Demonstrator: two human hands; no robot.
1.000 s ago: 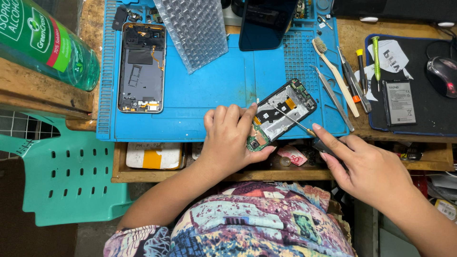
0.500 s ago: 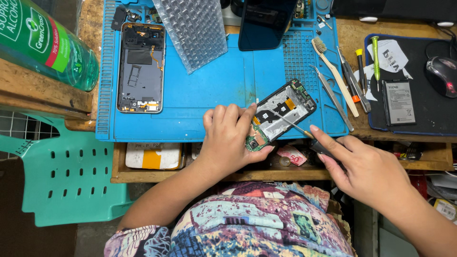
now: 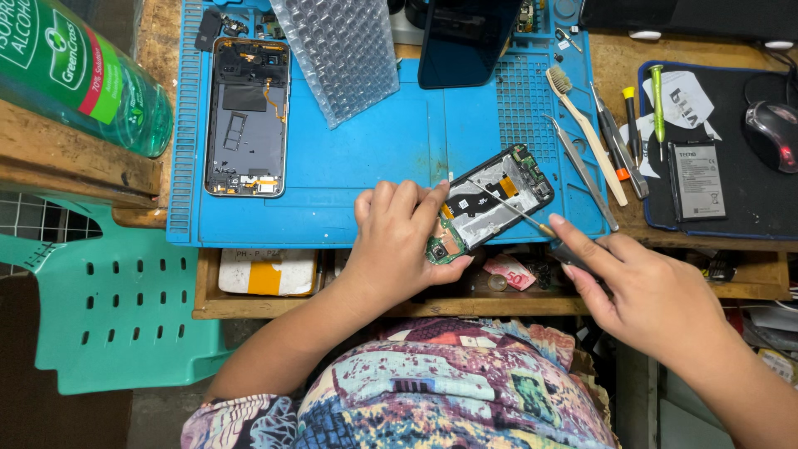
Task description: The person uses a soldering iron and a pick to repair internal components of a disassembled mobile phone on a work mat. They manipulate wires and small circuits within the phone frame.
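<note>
My left hand (image 3: 397,239) grips the near end of an opened phone body (image 3: 492,199) with its circuit board exposed, lying tilted on the front edge of the blue work mat (image 3: 399,150). My right hand (image 3: 648,293) holds a thin screwdriver (image 3: 514,209) whose tip rests on the middle of that phone body. A second opened phone frame (image 3: 247,116) lies flat at the mat's left side, away from both hands.
A sheet of bubble wrap (image 3: 341,50) and a dark phone screen (image 3: 465,37) lie at the mat's back. Tweezers, a toothbrush (image 3: 587,133) and small screwdrivers lie to the right, beside a battery (image 3: 698,179) and mouse (image 3: 773,133). A green bottle (image 3: 75,71) lies left; a green chair (image 3: 100,316) stands below.
My right hand has shifted slightly with the screwdriver, its tip now further up on the phone body. My left hand and the phone stay in place.
</note>
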